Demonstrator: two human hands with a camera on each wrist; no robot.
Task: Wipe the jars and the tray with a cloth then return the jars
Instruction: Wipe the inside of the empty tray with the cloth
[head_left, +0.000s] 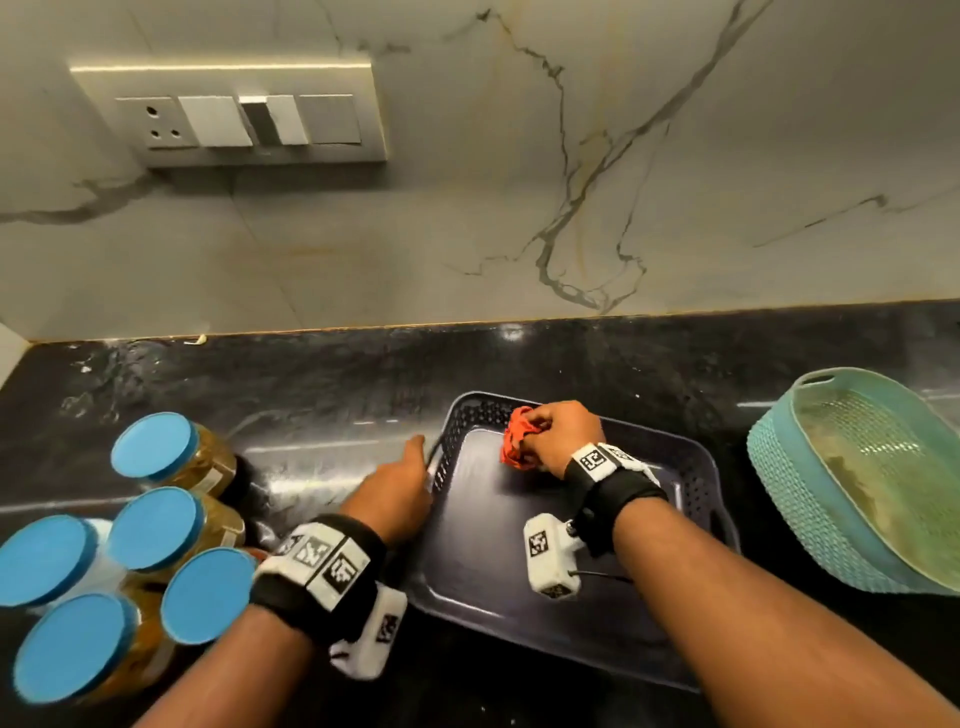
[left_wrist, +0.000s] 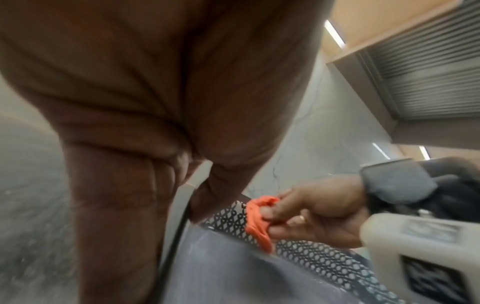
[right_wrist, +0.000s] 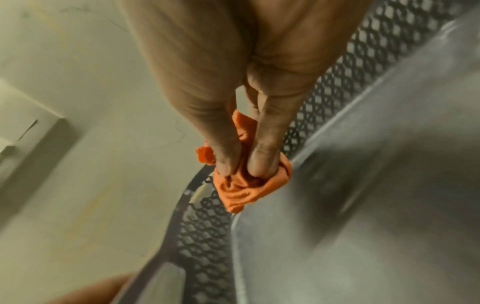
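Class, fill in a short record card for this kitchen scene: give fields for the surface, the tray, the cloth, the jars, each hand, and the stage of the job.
surface: black stone countertop
tray: dark grey plastic tray with perforated walls, holds no jars
cloth: crumpled orange cloth, at the tray's far left inside corner
jars: five clear jars with blue lids, grouped on the counter left of the tray
left hand: on the tray's left rim
right hand: grips the cloth
beside: teal plastic basket, right of the tray
stage: tray being wiped, jars not yet returned
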